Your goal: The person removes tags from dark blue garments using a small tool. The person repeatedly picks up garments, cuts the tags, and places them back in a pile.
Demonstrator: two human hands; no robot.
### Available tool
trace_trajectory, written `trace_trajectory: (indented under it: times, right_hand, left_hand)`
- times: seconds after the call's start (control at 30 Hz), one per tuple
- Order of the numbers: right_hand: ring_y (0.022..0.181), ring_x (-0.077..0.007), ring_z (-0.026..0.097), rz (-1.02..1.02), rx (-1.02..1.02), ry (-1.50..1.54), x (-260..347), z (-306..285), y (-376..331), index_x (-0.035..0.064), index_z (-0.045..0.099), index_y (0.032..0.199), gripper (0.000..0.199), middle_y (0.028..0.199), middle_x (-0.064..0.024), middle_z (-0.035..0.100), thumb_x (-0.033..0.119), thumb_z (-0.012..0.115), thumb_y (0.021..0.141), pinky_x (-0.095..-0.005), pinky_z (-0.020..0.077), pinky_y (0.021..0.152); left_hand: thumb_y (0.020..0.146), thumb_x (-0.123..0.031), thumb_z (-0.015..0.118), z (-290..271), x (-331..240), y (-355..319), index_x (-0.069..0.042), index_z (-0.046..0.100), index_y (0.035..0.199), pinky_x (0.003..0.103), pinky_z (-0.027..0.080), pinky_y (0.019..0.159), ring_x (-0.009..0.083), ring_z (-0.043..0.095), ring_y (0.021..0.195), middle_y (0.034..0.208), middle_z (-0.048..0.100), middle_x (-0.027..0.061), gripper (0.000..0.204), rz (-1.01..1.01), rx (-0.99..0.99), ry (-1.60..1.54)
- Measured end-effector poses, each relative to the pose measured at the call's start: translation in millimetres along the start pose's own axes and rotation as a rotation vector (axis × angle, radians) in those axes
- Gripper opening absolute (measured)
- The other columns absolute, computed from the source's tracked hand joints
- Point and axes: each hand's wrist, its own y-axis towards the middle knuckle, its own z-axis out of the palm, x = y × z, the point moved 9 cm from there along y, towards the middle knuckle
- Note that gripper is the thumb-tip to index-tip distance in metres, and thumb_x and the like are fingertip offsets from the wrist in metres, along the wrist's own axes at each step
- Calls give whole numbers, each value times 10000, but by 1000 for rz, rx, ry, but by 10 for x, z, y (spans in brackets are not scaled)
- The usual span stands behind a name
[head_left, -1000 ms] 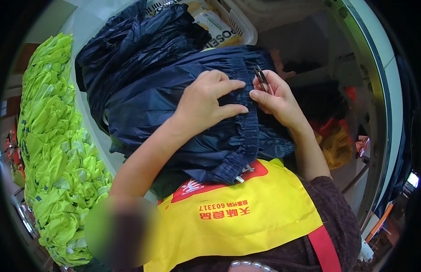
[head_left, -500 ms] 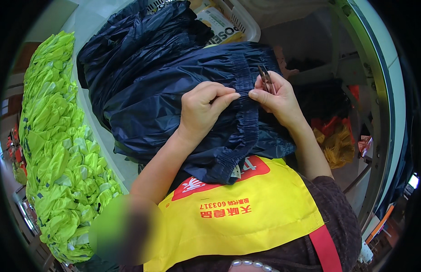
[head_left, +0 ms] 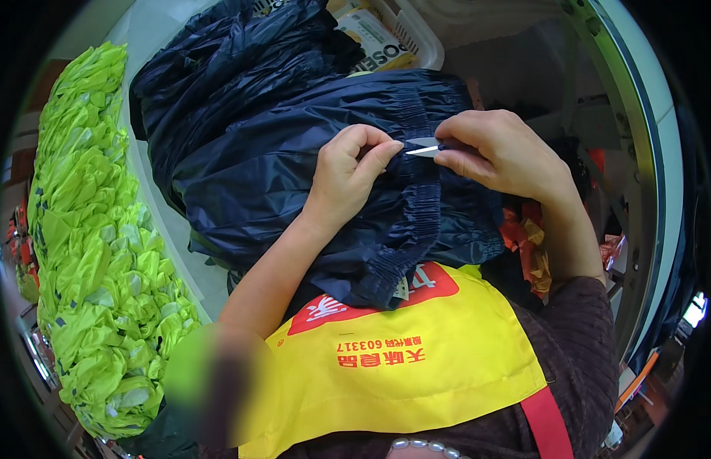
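Observation:
A navy blue garment (head_left: pixel 256 183) of thin shiny fabric lies bunched before me, its gathered elastic band (head_left: pixel 418 203) running down toward my lap. Over this band my left hand (head_left: pixel 352 164) is closed in a pinch, thumb against forefinger; whatever is between the fingertips is too small to make out. From the right, my right hand (head_left: pixel 508 149) holds small thread snips (head_left: pixel 424 147). Their two bright blades are parted and point left, with the tips close to my left fingertips. The rest of the snips is hidden in my right hand.
A long heap of neon yellow-green garments (head_left: pixel 95 245) lies to the left, beside the pale table edge (head_left: pixel 160 206). Behind the navy fabric stands a white plastic basket (head_left: pixel 424 34) holding packages. A metal frame (head_left: pixel 639 183) curves along the right.
The snips have turned in my right hand from pointing up to pointing left, blades now parted at my left fingertips. My right forearm has swung outward; my left hand has barely moved.

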Motion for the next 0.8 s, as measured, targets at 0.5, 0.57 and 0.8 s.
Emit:
trace_trajectory:
  times: [0.5,0.57,0.8]
  right_hand:
    - [572,-220,594,-76,50,-327,187,26,141,49,603,713,232,634,-81,597,249,626,827,-315,450,513]
    - [566,-216,593,-96,48,-343,208,17,154,51,603,708,230,628,-79,594,246,625,828,-313,453,513]
    - [591,-250,596,-32,-2,-400,75,-14,157,42,604,763,240,653,-93,597,263,588,855,-342,457,530]
  left_hand:
    - [850,-108,627,5,-104,3,-15,601,857,170,409,515,45,504,572,753,540,7,97,130,-41,58]
    - [850,-109,627,6,-115,4,-15,601,851,172,406,511,44,503,568,753,539,6,98,138,-43,64]
    - [902,-140,554,-46,-18,-14,-18,563,844,191,421,521,50,461,560,739,496,1,135,9,-91,-148]
